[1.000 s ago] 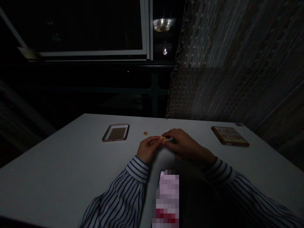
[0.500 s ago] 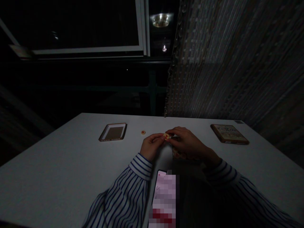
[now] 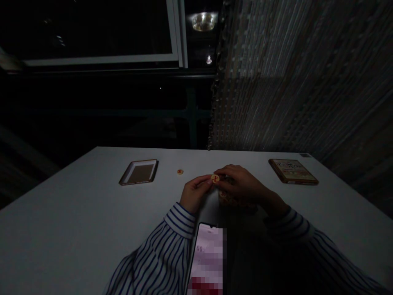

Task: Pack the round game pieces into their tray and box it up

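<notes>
A round, pale Chinese chess piece (image 3: 215,178) with a red character is held up between my two hands, its face toward me. My left hand (image 3: 194,191) pinches its left edge between thumb and finger. From the other side, my right hand (image 3: 242,182) has its thumb and fingertips closed at the piece's right edge. Several more pieces (image 3: 229,200) lie grouped under my right hand, partly hidden and in shadow. Another red-marked piece (image 3: 180,172) rests alone on the white table (image 3: 92,221), beyond my left hand.
An open shallow box lid or tray (image 3: 139,172) lies at the left. At the right is a flat printed box (image 3: 293,171). A lit phone (image 3: 205,250), partly pixelated, lies in front of me. Behind the table hangs a string curtain (image 3: 260,82).
The view has shifted slightly to the right. Both hands keep hold of the piece, and its marked face has turned a little.
</notes>
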### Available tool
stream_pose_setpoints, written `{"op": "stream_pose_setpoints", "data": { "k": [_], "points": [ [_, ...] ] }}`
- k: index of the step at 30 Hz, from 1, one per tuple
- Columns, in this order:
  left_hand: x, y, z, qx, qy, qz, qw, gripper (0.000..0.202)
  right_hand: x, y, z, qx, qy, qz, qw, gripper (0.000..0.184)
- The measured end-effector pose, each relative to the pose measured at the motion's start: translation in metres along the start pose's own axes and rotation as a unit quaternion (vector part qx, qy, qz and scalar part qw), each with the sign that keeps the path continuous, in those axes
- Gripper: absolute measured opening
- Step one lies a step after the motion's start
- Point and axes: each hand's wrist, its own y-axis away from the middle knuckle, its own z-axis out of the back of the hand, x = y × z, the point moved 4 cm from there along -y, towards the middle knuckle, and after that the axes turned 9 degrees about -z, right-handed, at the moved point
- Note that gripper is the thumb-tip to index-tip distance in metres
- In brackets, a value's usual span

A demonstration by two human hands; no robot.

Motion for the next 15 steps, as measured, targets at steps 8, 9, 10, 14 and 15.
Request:
{"op": "stream_pose_setpoints", "data": {
  "k": [8, 9, 10, 14, 15],
  "points": [
    [0.0058, 0.0001, 0.0006, -0.008, 0.016, 0.0, 1.0, 0.031, -0.0035, 0.0005, -0.0032, 0.017, 0.008, 0.016, 1.0, 0.025],
    [0.006, 0.0001, 0.0009, -0.01, 0.016, 0.001, 1.0, 0.031, -0.0034, 0.0003, -0.003, 0.015, 0.01, 0.014, 1.0, 0.025],
    [0.0059, 0.0002, 0.001, -0.011, 0.017, 0.002, 1.0, 0.031, -0.0033, 0.0002, -0.0026, 0.013, 0.012, 0.012, 1.0, 0.025],
    [0.0059, 0.0009, 0.001, -0.019, 0.018, 0.002, 1.0, 0.031, -0.0038, 0.0004, -0.0024, 0.014, 0.019, 0.011, 1.0, 0.026],
    [0.0064, 0.0011, 0.0007, -0.02, 0.017, 0.003, 1.0, 0.03, -0.0042, 0.0006, -0.0027, 0.017, 0.021, 0.013, 1.0, 0.026]
  ]
}}
